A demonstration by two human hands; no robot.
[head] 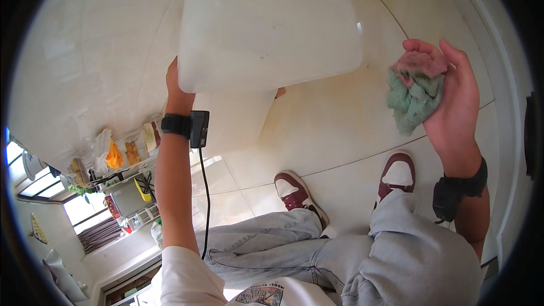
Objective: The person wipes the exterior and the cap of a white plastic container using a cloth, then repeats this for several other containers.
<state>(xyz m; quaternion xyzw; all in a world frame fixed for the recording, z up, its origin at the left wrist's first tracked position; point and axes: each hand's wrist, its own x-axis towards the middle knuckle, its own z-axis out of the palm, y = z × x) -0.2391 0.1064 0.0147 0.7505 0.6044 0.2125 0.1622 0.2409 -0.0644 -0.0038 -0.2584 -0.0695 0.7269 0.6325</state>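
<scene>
A large, translucent white plastic bin (pixel 272 29) is raised in front of me, a broad smooth face towards the camera and a few small dark specks on it. My left hand (pixel 173 80) is at its left side and holds it, with most of the fingers hidden behind the plastic. To the right, apart from the bin, my right hand (pixel 459 93) is turned palm inward with a crumpled green and pink cloth (pixel 414 97) in its grasp. Each wrist carries a black strapped device; a cable runs from the left one (pixel 199 129).
Pale floor tiles (pixel 340 157) lie below, my maroon and white shoes (pixel 297 193) on them. A wall-like white edge (pixel 505 144) curves along the right. At left are a rack with bags and food (pixel 131 148), and windows (pixel 87 210).
</scene>
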